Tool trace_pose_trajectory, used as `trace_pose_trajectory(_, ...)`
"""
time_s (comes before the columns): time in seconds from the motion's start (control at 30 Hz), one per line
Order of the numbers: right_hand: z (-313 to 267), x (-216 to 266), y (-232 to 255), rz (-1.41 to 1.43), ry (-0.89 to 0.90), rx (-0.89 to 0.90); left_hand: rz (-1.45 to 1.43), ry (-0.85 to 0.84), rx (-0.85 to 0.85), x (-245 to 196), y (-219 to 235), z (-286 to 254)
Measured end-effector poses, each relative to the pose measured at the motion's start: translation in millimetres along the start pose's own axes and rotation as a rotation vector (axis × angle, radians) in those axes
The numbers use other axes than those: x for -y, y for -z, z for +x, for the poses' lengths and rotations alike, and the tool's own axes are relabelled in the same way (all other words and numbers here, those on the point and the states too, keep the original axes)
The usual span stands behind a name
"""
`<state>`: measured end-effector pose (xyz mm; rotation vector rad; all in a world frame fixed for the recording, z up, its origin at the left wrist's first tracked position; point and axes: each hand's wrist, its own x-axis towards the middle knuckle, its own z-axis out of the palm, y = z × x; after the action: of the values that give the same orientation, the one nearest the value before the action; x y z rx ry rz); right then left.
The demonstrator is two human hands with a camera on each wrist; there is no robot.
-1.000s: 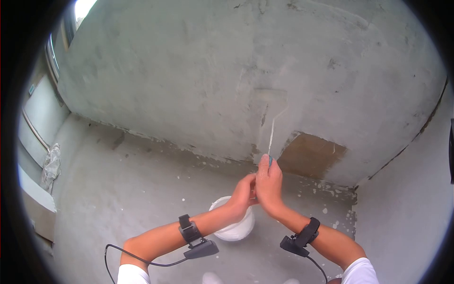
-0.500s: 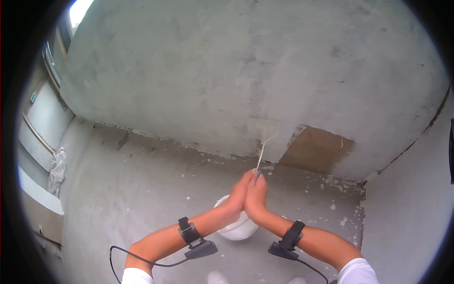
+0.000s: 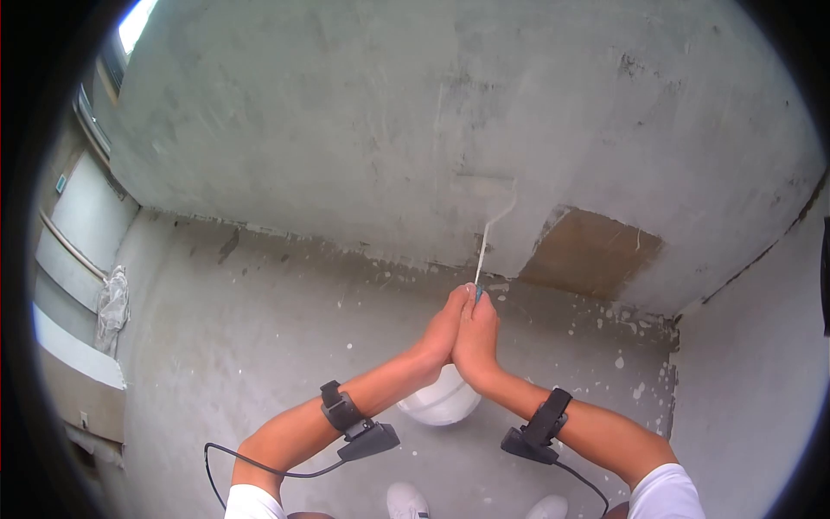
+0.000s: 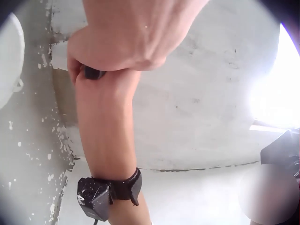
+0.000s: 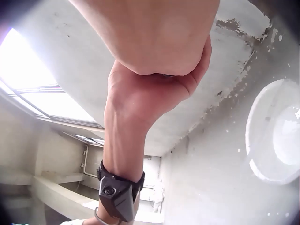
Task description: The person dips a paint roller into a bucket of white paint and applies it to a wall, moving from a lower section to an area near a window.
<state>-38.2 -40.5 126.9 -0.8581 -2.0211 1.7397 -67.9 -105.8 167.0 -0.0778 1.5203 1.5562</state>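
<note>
A white bucket (image 3: 441, 400) is standing on the floor (image 3: 285, 346), its top partly hidden. The left hand (image 3: 441, 330) and the right hand (image 3: 477, 337) are gripping the paint roller (image 3: 482, 251), covering most of its handle; its pale head is hardly showing against the wall (image 3: 303, 104).

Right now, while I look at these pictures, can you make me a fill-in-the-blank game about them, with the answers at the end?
1. The left grip and the right grip hold the same paint ____.
2. The square-looking patch low on the wall in front is coloured ____.
3. The white bucket stands on the ____.
4. The wrist straps are coloured ____.

Missing words: roller; brown; floor; black.
</note>
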Motion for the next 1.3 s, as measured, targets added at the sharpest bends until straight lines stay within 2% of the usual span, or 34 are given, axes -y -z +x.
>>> trace_pose_trajectory(0.13, 0.3, -10.7, -4.6, -0.01, -0.006, -0.006, 0.031, 0.011, 0.04, 3.4, 4.3, 1.6)
trace_pose_trajectory(0.33, 11.1, -41.9, -11.6, -0.039, -0.194, 0.058, 0.038, 0.141, 0.058, 19.1, 14.8, 26.1)
trace_pose_trajectory(0.43, 21.5, -56.3, -25.4, 0.057, -0.238, 0.026, 0.048, 0.175, 0.011, 21.3, 20.2, 37.9)
trace_pose_trajectory(0.53, 46.5, -47.3, -30.4, 0.243, -0.477, 0.042, 0.037, 0.157, -0.063, 15.1, 22.7, 58.5)
trace_pose_trajectory(0.63, 70.8, -54.0, -39.8, 0.373, -0.59, 0.051, -0.025, 0.19, -0.056, 15.8, 31.6, 90.6)
trace_pose_trajectory(0.8, 96.4, -78.9, -36.7, 0.446, -0.665, 0.12, -0.027, 0.219, -0.116, 37.4, 34.7, 139.4)
trace_pose_trajectory(0.9, 109.0, -126.0, -38.6, 0.482, -0.68, 0.197, -0.033, 0.23, -0.13, 53.1, 33.7, 158.3)
trace_pose_trajectory(0.97, 112.0, -134.8, -40.5, 0.468, -0.678, 0.211, -0.047, 0.228, -0.132, 59.3, 34.9, 157.2)
trace_pose_trajectory(1.23, 69.8, -74.4, -36.7, 0.319, -0.611, 0.061, -0.017, 0.153, -0.117, 59.1, 39.8, 131.4)
trace_pose_trajectory(1.3, 57.3, -59.3, -39.4, 0.331, -0.6, 0.077, 0.005, 0.109, -0.104, 56.2, 44.4, 121.5)
